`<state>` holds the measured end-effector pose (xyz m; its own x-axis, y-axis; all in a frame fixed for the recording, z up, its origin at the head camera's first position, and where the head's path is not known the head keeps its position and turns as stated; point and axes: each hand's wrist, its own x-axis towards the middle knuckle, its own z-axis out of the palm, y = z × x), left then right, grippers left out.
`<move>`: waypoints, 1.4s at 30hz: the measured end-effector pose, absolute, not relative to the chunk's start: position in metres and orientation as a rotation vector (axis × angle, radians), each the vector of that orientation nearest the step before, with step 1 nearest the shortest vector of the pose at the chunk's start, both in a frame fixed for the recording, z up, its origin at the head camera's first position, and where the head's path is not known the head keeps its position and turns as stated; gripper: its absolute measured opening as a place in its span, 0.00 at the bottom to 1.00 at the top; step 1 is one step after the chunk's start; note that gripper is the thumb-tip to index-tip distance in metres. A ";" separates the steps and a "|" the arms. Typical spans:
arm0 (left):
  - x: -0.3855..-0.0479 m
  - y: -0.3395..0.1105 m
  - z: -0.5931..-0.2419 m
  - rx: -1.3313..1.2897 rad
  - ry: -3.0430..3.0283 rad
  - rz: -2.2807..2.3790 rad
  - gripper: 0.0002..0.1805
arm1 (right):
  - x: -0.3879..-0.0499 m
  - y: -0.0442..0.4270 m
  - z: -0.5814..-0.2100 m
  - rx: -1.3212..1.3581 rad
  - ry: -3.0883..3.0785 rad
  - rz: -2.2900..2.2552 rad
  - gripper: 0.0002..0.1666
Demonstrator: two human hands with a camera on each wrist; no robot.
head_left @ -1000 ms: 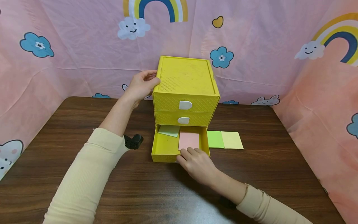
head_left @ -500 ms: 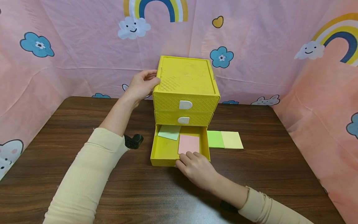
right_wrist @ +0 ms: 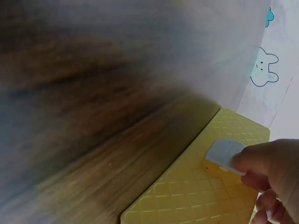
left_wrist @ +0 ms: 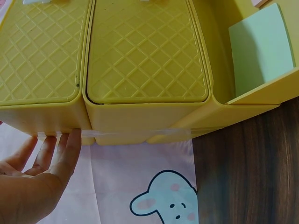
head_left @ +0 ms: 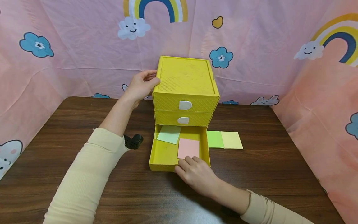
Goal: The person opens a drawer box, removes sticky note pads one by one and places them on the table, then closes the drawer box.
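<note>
A yellow drawer cabinet (head_left: 184, 76) stands on the table, its bottom drawer (head_left: 165, 154) pulled out. My left hand (head_left: 140, 86) rests against the cabinet's upper left side, fingers (left_wrist: 65, 151) fairly straight along the wall and thumb at the top edge. At the drawer's front, my right hand (head_left: 198, 175) pinches the white handle (right_wrist: 225, 153), its thumb on the handle and the other fingers over the front wall. Inside the drawer lie a pink sticky note pad (head_left: 188, 147) and a pale green sticky note pad (head_left: 169, 134).
Bright green (head_left: 215, 139) and pale yellow (head_left: 231, 140) sticky note pads lie side by side on the wooden table (head_left: 126, 186), right of the drawer. A pink patterned cloth (head_left: 98, 46) hangs behind and at both sides. The two upper drawers (head_left: 167, 102) are closed.
The bottom drawer has slid further out toward me with my right hand on it, and more of the pale green pad shows. My left hand has stayed in place.
</note>
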<state>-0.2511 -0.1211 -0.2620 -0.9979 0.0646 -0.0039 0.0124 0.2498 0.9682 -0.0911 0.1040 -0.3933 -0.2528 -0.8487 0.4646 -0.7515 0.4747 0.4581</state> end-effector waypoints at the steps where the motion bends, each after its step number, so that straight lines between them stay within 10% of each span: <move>1: -0.251 -0.121 -0.262 0.077 2.450 1.896 0.28 | -0.090 0.104 -0.393 1.322 -2.050 -0.184 0.23; 42: -0.252 -0.121 -0.261 0.067 2.444 1.895 0.28 | -0.064 0.104 -0.389 1.382 -2.059 -0.169 0.22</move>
